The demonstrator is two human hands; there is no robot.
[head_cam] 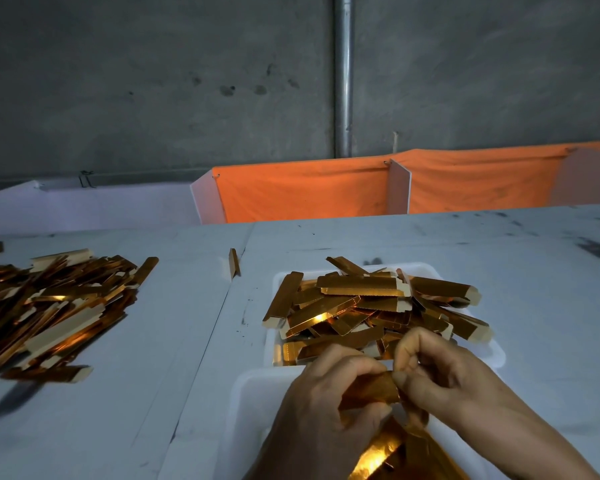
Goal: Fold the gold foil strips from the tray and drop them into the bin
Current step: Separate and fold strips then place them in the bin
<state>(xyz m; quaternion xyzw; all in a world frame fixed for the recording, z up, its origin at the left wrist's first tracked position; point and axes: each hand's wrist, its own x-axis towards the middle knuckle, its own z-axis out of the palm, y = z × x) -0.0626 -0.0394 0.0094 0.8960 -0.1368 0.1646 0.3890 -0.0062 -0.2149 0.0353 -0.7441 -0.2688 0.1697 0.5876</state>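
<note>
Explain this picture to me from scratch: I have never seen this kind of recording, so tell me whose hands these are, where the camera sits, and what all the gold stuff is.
There is no machine here. A person wears one camera on the head, looking forward and down at their own two hands. The left hand and right hand together grip one gold foil strip, apparently folding it. Behind them a white tray holds a heap of strips. A second pile lies on the white table to the left. More gold foil shows below the hands. Orange cloth hangs behind.

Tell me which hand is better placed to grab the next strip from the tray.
Probably the right hand: it is nearest the tray's pile, while the left hand holds the current strip.
</note>
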